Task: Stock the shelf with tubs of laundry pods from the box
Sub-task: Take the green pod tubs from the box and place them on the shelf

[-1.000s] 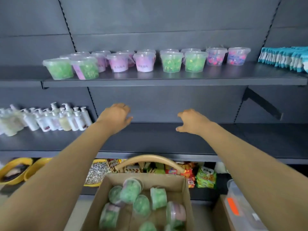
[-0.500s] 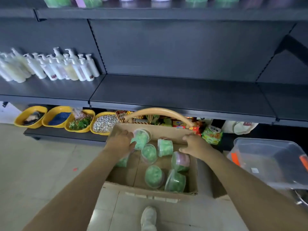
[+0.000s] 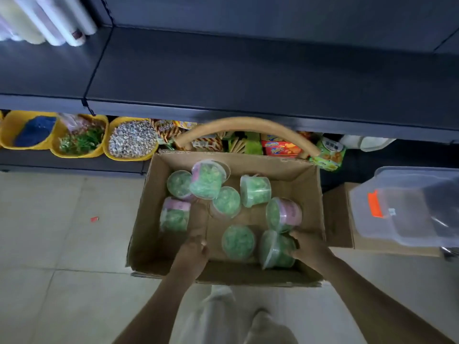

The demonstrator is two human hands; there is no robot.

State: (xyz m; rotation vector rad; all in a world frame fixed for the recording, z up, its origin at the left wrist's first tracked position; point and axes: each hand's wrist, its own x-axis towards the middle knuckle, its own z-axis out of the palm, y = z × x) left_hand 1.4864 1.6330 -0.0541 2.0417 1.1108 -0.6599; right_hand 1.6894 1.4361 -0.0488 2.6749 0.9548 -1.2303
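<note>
1. Head view: looks down into the box (image 3: 309, 184), set on floor tiles below the shelf (image 3: 223, 70). Holds about eight tubs (image 3: 207, 181) of green pods, jumbled, some on their sides.
2. Grips the tub (image 3: 274, 249) in the near right corner with the right hand (image 3: 309, 247), thumb on top.
3. Crowded there by a pink-labelled tub just beyond and another just left.
4. Left hand (image 3: 195, 252): low over bare cardboard between two tubs. Fingers blurred, so cannot tell whether open or closed.
5. Around: basket handle (image 3: 248, 124) and snack packs behind the box, yellow bins (image 3: 79, 151) to the left, clear bin (image 3: 409, 209) to the right, bottles (image 3: 49, 18) on the shelf.
6. Against half a second ago: both hands drawn from the box's far end to the near end, and the view tipped lower.
</note>
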